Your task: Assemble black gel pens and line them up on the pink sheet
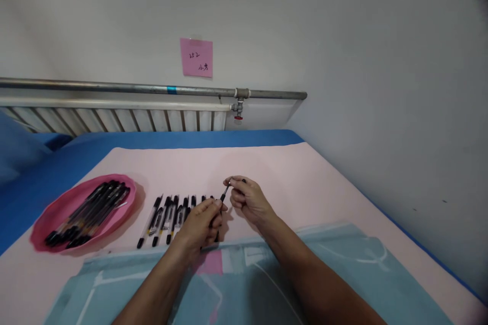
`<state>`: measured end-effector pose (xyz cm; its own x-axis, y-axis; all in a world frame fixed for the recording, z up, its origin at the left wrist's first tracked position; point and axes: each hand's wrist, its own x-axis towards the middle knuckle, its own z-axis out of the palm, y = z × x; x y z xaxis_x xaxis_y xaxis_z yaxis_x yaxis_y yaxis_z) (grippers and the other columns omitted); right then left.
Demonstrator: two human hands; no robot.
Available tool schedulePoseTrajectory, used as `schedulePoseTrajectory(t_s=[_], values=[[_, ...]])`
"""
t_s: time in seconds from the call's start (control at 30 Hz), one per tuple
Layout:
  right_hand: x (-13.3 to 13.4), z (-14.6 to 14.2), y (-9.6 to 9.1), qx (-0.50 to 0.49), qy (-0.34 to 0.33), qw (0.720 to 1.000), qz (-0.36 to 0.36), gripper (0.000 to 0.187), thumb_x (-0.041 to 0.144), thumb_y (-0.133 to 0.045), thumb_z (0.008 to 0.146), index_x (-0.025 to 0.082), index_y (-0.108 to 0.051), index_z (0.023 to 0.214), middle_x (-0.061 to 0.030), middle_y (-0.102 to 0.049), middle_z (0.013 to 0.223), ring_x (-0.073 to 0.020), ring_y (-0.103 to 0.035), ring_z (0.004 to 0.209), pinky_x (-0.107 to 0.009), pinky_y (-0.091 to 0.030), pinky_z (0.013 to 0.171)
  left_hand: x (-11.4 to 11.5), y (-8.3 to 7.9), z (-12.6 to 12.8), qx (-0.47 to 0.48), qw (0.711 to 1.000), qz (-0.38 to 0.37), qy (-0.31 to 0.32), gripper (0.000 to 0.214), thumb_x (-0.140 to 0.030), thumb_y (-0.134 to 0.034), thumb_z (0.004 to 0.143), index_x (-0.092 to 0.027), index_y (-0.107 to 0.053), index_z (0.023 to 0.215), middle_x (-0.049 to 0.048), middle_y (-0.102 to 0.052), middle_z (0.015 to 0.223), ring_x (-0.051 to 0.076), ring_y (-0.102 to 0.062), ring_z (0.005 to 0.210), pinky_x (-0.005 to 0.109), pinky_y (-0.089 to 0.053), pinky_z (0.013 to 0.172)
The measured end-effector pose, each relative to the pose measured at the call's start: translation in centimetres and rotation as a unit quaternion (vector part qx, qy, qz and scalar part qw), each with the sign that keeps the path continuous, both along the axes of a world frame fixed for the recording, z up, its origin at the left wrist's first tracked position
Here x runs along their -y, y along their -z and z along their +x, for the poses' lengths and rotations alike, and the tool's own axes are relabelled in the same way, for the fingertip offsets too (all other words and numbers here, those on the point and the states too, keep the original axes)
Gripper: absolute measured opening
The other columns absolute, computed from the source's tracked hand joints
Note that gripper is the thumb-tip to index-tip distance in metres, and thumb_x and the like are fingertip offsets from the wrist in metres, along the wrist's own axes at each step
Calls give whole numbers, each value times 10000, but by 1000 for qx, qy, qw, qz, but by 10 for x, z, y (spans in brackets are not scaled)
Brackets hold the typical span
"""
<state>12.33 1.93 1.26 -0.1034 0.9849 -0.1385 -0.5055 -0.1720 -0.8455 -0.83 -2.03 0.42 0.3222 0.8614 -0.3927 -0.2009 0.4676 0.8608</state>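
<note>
In the middle of the view, my left hand [202,222] is closed around a black gel pen [224,195], which tilts up to the right. The pen's narrow upper end points at my right hand [248,202], whose thumb and forefinger are pinched together at that tip. A small black piece [244,181] shows at the right hand's fingers; its kind is hard to make out. Just left of my left hand lies a row of disassembled-looking pens [168,219] with black ends and clear barrels, partly hidden by that hand.
A pink oval basket [38,216] holding a pile of black pens [93,208] stands at left on the pink table surface [183,162]. A teal cloth [343,264] covers the near edge. Behind are a radiator [145,119], a pipe [133,88] and a pink note [196,58].
</note>
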Motion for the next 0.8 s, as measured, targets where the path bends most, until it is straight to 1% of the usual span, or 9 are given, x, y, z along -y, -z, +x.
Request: schedulePoseTrajectory(t_s=[0.1, 0.27, 0.4, 0.67, 0.8], values=[[-3, 3, 0, 8, 42, 999, 3, 183, 232, -668, 607, 152, -537, 706, 19, -593, 702, 13, -240, 341, -166, -176, 323, 1, -2, 2, 0, 1000, 0, 2, 307, -486, -536, 736, -186, -500, 789, -103, -342, 468, 0, -171, 301, 118, -107, 288], [-2, -2, 3, 64, 116, 991, 33, 215, 297, -659, 640, 161, -527, 742, 26, -579, 638, -5, -284, 329, -175, -206, 311, 2, -3, 3, 1, 1000, 5, 0, 301, -481, -534, 737, -186, -496, 786, -102, -346, 474, 3, -173, 313, 122, -109, 288], [-3, -2, 6, 110, 143, 982, 61, 188, 300, -632, 659, 162, -538, 745, 30, -572, 609, -21, -321, 332, -183, -231, 311, 3, -1, 0, -16, 1000, -2, 15, 299, -482, -535, 730, -190, -488, 773, -103, -350, 477, 3, -176, 313, 124, -119, 287], [-16, 15, 14, 161, 202, 964, 64, 167, 298, -613, 662, 168, -537, 734, 37, -556, 590, -34, -344, 350, -186, -245, 325, 2, -2, -1, -64, 997, 0, 46, 287, -465, -534, 711, -187, -493, 768, -102, -381, 470, 2, -199, 294, 128, -121, 284], [-26, 30, 17, 182, 263, 945, 69, 151, 287, -603, 661, 169, -547, 736, 32, -559, 612, -35, -356, 358, -193, -266, 343, 3, -2, -1, -83, 995, 14, 49, 264, -443, -522, 713, -184, -492, 753, -103, -388, 465, 3, -211, 287, 132, -131, 283]])
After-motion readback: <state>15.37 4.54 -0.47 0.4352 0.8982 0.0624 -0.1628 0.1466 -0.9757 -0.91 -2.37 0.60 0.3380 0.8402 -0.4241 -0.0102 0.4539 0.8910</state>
